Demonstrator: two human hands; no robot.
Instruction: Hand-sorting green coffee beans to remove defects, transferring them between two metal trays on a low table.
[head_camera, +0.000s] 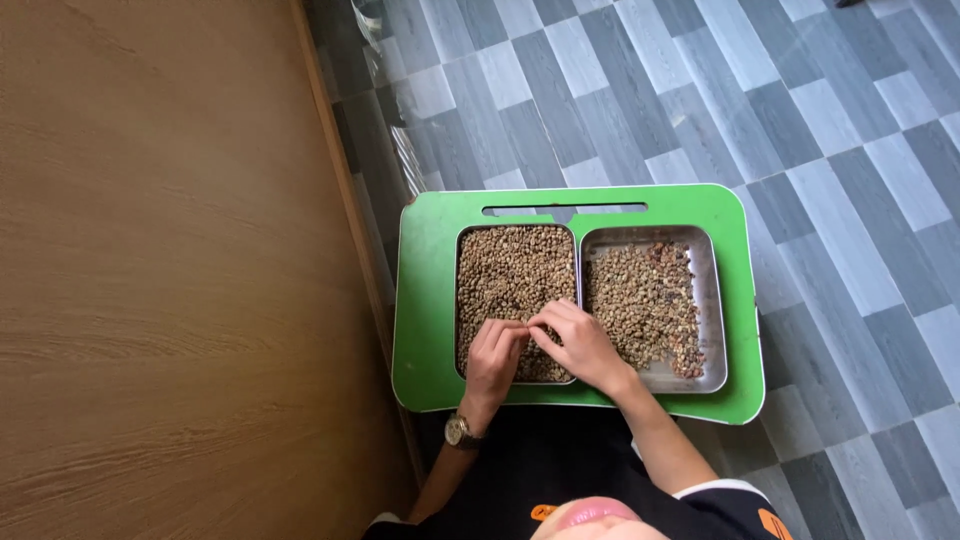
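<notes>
Two metal trays sit side by side on a green lap table (430, 300). The left tray (463, 240) is full of small brownish beans (510, 265). The right tray (708, 300) holds a thinner layer of mixed beans (640, 300). Both my hands are in the near part of the left tray. My left hand (495, 355), with a wristwatch (458, 431) on the wrist, rests on the beans with its fingers curled. My right hand (578, 342) has its fingertips pinched together on the beans, right beside the left fingers. What either hand pinches is too small to see.
A brown wooden panel (170, 270) fills the left side, its edge running close to the green table. Grey patterned floor (820, 150) lies beyond and to the right. My dark clothing (560, 470) is at the bottom.
</notes>
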